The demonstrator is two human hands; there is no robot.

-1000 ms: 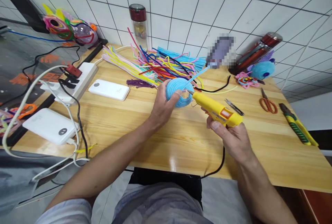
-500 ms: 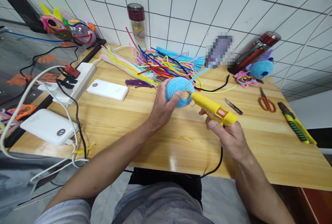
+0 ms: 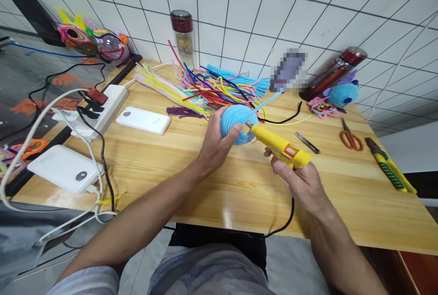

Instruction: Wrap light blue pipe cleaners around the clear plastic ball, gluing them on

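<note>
My left hand (image 3: 219, 139) grips a round blue ball (image 3: 236, 119) wrapped in coils of pipe cleaner, its thumb lying over the near face. A loose blue pipe cleaner end (image 3: 265, 102) sticks out from it toward the upper right. In my right hand (image 3: 296, 174) is a yellow hot glue gun (image 3: 278, 143), fingers wrapped round its handle. The gun's metal nozzle is at the ball's near right side, close to my left thumb; whether it touches cannot be made out. A black cord runs down from the handle past the table edge.
Behind the ball lies a heap of coloured pipe cleaners (image 3: 219, 87). On the right are small snips (image 3: 308, 142), orange-handled scissors (image 3: 351, 136), pliers (image 3: 386, 163) and a red flask (image 3: 335, 72). Power banks (image 3: 143, 120) and a power strip (image 3: 106, 108) with cables occupy the left.
The ball has turned slightly in my left hand, and the glue gun's nozzle stays by it. The whole view has shifted a little; the other things lie as before.
</note>
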